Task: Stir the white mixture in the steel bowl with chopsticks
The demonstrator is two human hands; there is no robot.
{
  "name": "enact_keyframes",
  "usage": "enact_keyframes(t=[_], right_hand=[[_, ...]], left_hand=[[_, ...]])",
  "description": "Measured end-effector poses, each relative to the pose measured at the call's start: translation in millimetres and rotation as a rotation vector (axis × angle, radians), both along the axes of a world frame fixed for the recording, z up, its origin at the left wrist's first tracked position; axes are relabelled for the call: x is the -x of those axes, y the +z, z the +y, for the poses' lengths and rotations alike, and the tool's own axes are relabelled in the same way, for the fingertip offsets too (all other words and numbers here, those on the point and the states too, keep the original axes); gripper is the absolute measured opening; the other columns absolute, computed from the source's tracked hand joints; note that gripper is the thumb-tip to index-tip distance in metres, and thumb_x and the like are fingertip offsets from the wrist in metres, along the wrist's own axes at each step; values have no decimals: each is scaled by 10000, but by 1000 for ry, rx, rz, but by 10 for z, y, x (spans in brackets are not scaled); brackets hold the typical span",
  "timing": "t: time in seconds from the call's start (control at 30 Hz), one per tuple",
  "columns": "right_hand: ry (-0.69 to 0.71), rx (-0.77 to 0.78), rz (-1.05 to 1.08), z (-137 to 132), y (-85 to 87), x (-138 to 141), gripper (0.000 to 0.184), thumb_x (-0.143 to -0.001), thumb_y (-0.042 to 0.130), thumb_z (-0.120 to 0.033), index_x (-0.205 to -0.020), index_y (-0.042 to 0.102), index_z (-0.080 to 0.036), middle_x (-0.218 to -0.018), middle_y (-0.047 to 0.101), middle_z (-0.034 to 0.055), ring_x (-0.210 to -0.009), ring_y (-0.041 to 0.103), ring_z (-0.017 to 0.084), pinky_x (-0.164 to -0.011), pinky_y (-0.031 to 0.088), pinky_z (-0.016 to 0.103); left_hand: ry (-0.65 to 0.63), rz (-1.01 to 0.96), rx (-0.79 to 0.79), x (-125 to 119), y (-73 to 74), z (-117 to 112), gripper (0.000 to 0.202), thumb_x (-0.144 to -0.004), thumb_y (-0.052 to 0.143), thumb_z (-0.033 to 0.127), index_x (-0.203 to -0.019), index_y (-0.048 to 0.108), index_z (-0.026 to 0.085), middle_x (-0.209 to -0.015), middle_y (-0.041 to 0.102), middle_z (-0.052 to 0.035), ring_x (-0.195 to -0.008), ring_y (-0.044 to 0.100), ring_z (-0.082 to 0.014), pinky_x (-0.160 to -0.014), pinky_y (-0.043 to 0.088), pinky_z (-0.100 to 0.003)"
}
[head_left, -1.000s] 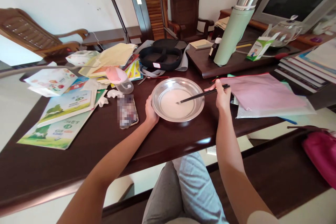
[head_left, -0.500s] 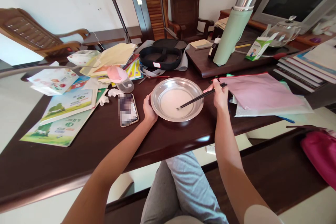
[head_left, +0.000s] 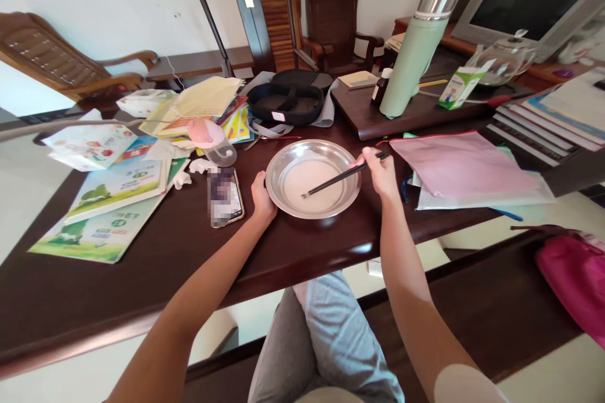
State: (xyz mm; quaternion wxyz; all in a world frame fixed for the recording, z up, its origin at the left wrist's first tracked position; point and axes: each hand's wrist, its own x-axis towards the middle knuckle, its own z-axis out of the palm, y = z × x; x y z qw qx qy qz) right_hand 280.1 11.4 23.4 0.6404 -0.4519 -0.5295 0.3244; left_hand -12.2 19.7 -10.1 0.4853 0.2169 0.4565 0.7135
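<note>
A round steel plate (head_left: 283, 157) with white liquid in it sits on the dark wooden table (head_left: 293, 245) in front of me. My left hand (head_left: 261, 198) grips the plate's left rim. My right hand (head_left: 380, 173) is closed on a pair of dark chopsticks (head_left: 338, 178). Their tips dip into the white liquid near the plate's middle.
A phone (head_left: 224, 196) lies left of the plate, with booklets (head_left: 113, 192) and a pink-lidded bottle (head_left: 212, 140) beyond. Pink folders (head_left: 466, 167) lie to the right, and a green thermos (head_left: 410, 53), a black case (head_left: 286, 101) and stacked books (head_left: 553, 116) stand behind.
My right hand and the chopsticks have shifted left, the tips sweeping through the liquid toward the plate's left side. My left hand stays on the rim.
</note>
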Motion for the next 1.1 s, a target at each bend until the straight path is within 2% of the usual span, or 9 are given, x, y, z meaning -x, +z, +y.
enact_keyframes(t=[0.1, 0.23, 0.3, 0.5, 0.6, 0.7, 0.8, 0.93, 1.1], right_hand=[[50, 1, -33, -1, 15, 39, 712, -828, 800, -989, -671, 703, -301, -629, 771, 3, -720, 847, 288, -833, 714, 458], [-157, -24, 53, 36, 10, -35, 694, -891, 766, -945, -641, 635, -311, -577, 715, 1, -744, 861, 305, -863, 728, 476], [-205, -15, 84, 36, 7, -69, 704, -917, 739, -935, -616, 585, -317, -533, 674, -1, -746, 863, 311, -848, 731, 474], [33, 6, -33, -30, 49, -5, 735, -806, 807, -1000, -617, 662, -305, -587, 745, 6, -678, 824, 286, -807, 719, 458], [-39, -20, -4, -20, 60, -16, 729, -809, 808, -996, -623, 659, -307, -601, 748, -1, -668, 822, 279, -820, 723, 463], [-169, -17, 73, 5, 41, -65, 715, -889, 760, -954, -616, 600, -313, -536, 670, -14, -654, 820, 279, -791, 719, 455], [-112, 7, 56, -1, 20, -69, 699, -905, 758, -932, -627, 603, -310, -521, 643, -17, -654, 815, 273, -784, 711, 440], [10, 16, -37, -38, 33, -20, 701, -853, 804, -949, -633, 639, -304, -593, 725, -2, -682, 815, 272, -821, 706, 449], [-148, -12, 48, -26, 39, -59, 692, -909, 773, -909, -620, 574, -313, -549, 675, -11, -692, 824, 279, -832, 713, 456]], left_hand=[[43, -19, 33, -27, 25, -1, 512, -920, 881, 327, -609, 484, 242, -619, 513, 59, -609, 452, -133, -649, 434, -272], [1, -38, 12, -40, 22, -6, 510, -897, 896, 349, -602, 494, 243, -622, 522, 54, -608, 455, -129, -651, 452, -263], [-24, -45, -4, -31, 0, -11, 514, -892, 898, 370, -596, 498, 242, -618, 511, 53, -608, 451, -128, -648, 452, -258], [-67, -81, -46, -12, -57, -30, 536, -918, 869, 406, -580, 494, 229, -594, 477, 59, -584, 412, -118, -620, 407, -254], [-91, -107, -31, -9, -60, -42, 546, -945, 845, 423, -581, 484, 236, -582, 470, 58, -571, 407, -125, -624, 410, -275], [-98, -95, -9, 2, -56, -51, 592, -964, 832, 431, -566, 437, 243, -562, 421, 61, -553, 363, -124, -604, 372, -291], [-97, -74, -9, 9, -47, -56, 618, -964, 847, 424, -568, 408, 243, -564, 382, 67, -544, 330, -121, -594, 349, -297], [-84, -78, -9, -6, -19, -67, 588, -938, 839, 381, -567, 404, 243, -558, 378, 62, -560, 315, -124, -597, 347, -296], [-72, -71, 0, -24, 8, -95, 559, -980, 772, 341, -576, 397, 245, -571, 356, 57, -576, 289, -139, -610, 317, -315]])
